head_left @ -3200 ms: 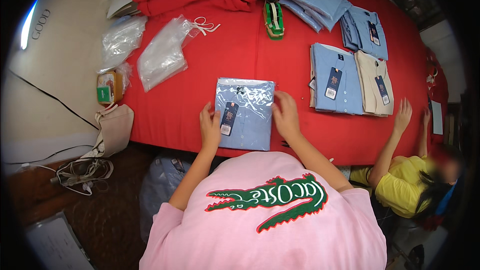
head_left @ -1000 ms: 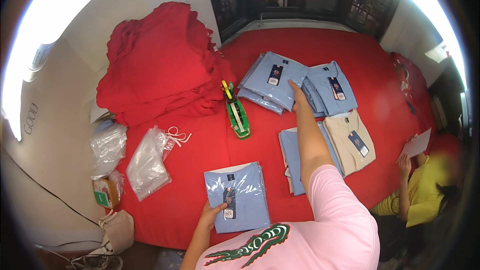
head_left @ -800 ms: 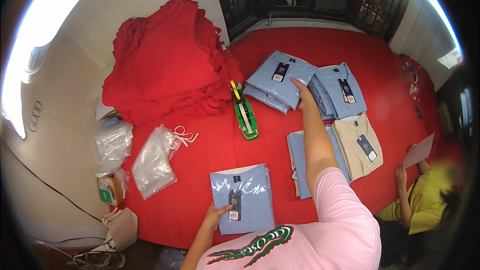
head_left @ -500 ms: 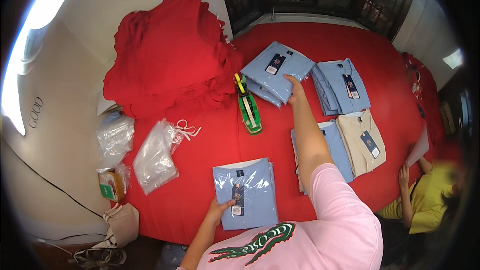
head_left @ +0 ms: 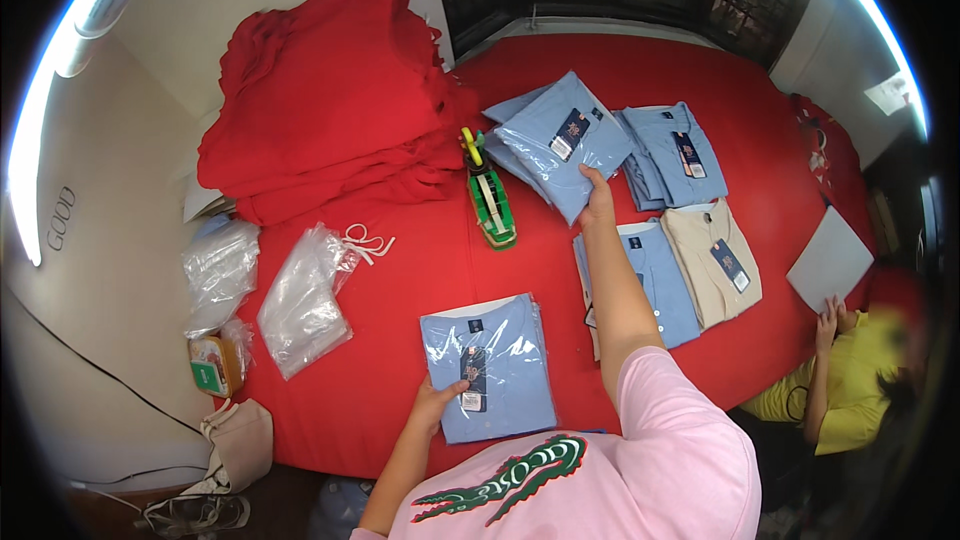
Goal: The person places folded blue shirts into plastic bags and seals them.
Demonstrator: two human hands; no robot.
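Observation:
Near the front edge of the table lies a folded light-blue shirt in a clear bag (head_left: 510, 360), with a dark tag on its front. My left hand (head_left: 436, 403) grips its left edge, thumb on top by the tag and the other fingers hidden. Farther off, my right hand (head_left: 597, 202) pinches the lower right corner of another bagged blue shirt (head_left: 545, 145). That shirt sits turned and slightly raised over more bagged blue shirts (head_left: 505, 105). Left of them stands a green tape dispenser (head_left: 492, 208).
Folded blue shirts (head_left: 672, 165) and a beige shirt (head_left: 690, 250) lie right of my forearm. A tall pile of red cloth (head_left: 320, 90) stands far left, with clear plastic bags (head_left: 305, 310) nearer. At right a person in yellow (head_left: 850, 370) holds a white sheet (head_left: 832, 258).
The bagged shirt in my right hand has turned and lifted off the ones beneath it. My left hand keeps its place. The other person's white sheet has swung out over the table.

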